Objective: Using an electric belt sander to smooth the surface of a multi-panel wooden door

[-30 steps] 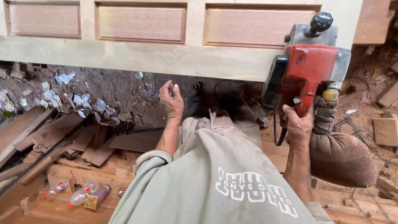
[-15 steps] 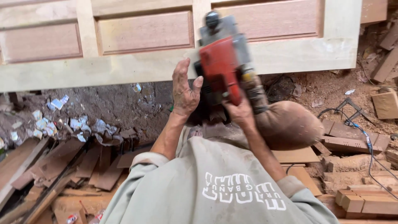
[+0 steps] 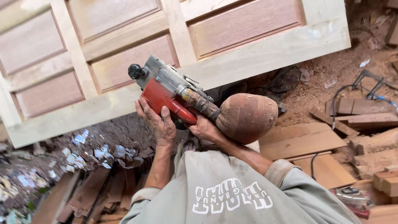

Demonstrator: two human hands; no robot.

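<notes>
While the left hand (image 3: 159, 124) wraps the red body of the power sander (image 3: 168, 93) and the right hand (image 3: 205, 129) clamps its rear handle, keep it flat on the panelled door's (image 3: 257, 54) bottom rail. Right of the sander hangs its brown dust bag (image 3: 246, 117). Further right: offcut boards (image 3: 302, 143), cable, sawdust floor (image 3: 327, 79).

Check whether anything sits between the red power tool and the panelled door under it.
Nothing visible does. Both hands, left and right, hold the red power tool over the panelled door; its dust bag hangs off to the side.
</notes>
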